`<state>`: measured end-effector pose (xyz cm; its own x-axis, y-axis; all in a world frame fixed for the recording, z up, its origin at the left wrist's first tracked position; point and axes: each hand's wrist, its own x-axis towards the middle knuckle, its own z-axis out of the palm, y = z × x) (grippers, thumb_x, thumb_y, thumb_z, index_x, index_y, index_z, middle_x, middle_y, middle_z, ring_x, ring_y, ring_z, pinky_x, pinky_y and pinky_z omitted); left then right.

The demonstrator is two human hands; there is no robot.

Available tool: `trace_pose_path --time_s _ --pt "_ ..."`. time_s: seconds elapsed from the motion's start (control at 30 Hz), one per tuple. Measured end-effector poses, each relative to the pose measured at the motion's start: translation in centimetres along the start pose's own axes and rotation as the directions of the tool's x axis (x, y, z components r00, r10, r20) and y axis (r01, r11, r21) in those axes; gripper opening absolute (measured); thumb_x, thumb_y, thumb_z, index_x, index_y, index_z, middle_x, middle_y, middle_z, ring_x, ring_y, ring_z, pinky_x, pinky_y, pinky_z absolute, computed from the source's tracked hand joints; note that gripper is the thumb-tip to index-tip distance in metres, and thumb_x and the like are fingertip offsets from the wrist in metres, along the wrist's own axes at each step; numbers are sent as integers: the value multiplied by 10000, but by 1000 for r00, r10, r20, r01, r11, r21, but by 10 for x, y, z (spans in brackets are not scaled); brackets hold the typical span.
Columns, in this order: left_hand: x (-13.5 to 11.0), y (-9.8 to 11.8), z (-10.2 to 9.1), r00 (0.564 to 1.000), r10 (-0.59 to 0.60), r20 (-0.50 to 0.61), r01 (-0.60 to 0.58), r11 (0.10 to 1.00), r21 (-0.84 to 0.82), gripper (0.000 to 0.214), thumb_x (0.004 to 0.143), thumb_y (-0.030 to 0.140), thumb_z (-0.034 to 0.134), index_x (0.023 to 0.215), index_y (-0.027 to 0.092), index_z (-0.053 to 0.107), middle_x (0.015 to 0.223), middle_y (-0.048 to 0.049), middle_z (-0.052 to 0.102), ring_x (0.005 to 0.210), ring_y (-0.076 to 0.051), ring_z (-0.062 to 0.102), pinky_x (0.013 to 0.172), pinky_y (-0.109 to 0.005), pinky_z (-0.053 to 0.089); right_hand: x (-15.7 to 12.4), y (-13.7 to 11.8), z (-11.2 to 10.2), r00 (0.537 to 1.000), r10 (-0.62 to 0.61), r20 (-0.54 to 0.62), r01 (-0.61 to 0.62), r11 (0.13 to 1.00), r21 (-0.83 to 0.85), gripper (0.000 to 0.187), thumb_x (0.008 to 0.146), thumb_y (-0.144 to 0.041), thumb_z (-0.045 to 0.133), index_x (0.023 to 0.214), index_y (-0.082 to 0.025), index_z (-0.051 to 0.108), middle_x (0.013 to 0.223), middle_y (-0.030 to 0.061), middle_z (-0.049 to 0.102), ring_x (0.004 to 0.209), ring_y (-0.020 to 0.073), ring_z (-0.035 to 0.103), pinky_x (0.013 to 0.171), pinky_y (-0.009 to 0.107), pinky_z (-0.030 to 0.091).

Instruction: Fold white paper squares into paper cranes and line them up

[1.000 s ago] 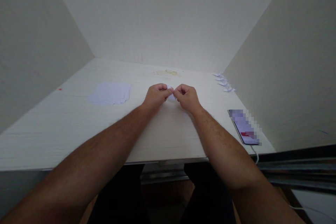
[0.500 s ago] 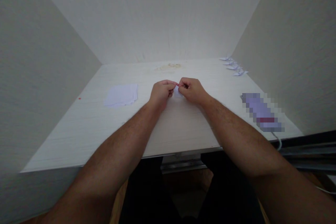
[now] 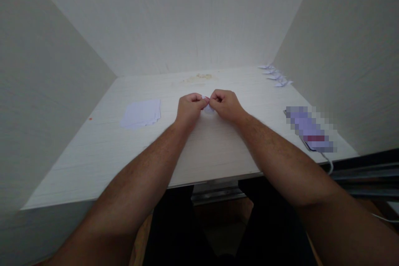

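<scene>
Above the middle of the white table (image 3: pixel 124 170), both hands pinch one small white piece of paper (image 3: pixel 208 109). My left hand (image 3: pixel 190 108) is closed on its left side, thumb and forefinger at the top edge. From the right, my right hand (image 3: pixel 226 105) grips it with curled fingers, the two hands' fingertips nearly touching. Most of the paper is hidden by the fingers, so its folds cannot be made out. A stack of white paper sheets (image 3: pixel 141 113) lies left of my left hand.
Several folded white paper figures (image 3: pixel 280 81) stand in a row at the back right. A blurred phone-like device (image 3: pixel 308 129) with a white cable (image 3: pixel 328 162) lies near the right edge. Walls enclose the table's back and sides. A small red speck (image 3: pixel 90 119) is at left.
The fingertips have come closer together, and a bit of white paper now shows above the left thumb. The whole view has shifted slightly.
</scene>
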<state>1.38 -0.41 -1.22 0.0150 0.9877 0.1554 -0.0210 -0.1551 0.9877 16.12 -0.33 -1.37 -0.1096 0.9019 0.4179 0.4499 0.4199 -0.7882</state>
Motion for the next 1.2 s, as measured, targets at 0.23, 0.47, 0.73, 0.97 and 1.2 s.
trace_pose_path --time_s 0.23,0.47,0.73,0.97,1.2 --pt "2 1 1 998 -40 -51 38 999 -37 151 665 179 732 568 168 616 500 26 511 475 -76 381 495 -255 275 2 -3 -1 992 99 76 -112 977 179 60 716 -207 644 686 -178 601 562 -26 570 534 106 488 514 246 355" --pt "3 2 2 996 -29 -89 23 997 -74 136 657 195 733 592 172 617 534 24 533 500 -82 394 501 -250 289 3 1 2 985 159 62 -170 952 256 100 662 -143 605 745 -170 654 565 -19 614 518 119 550 505 244 413" --pt "2 0 3 998 -65 11 66 984 -166 118 595 176 749 640 171 640 597 18 576 542 -86 441 519 -243 297 3 5 1 996 82 -18 -77 976 205 66 680 -238 652 702 -176 654 634 4 646 605 131 562 555 255 426" --pt "3 2 4 996 -94 2 93 976 -197 98 618 160 723 618 172 626 603 7 556 536 -94 444 509 -249 296 1 -3 1 995 99 -28 -91 973 211 48 670 -228 639 669 -180 634 601 -12 619 578 119 524 553 253 396" --pt "5 -1 2 997 -80 17 82 964 -252 173 715 203 694 573 177 599 581 -7 523 538 -106 440 512 -256 317 1 -2 2 998 67 -20 -61 977 206 41 660 -220 640 660 -182 624 571 -29 579 547 103 465 535 249 354"
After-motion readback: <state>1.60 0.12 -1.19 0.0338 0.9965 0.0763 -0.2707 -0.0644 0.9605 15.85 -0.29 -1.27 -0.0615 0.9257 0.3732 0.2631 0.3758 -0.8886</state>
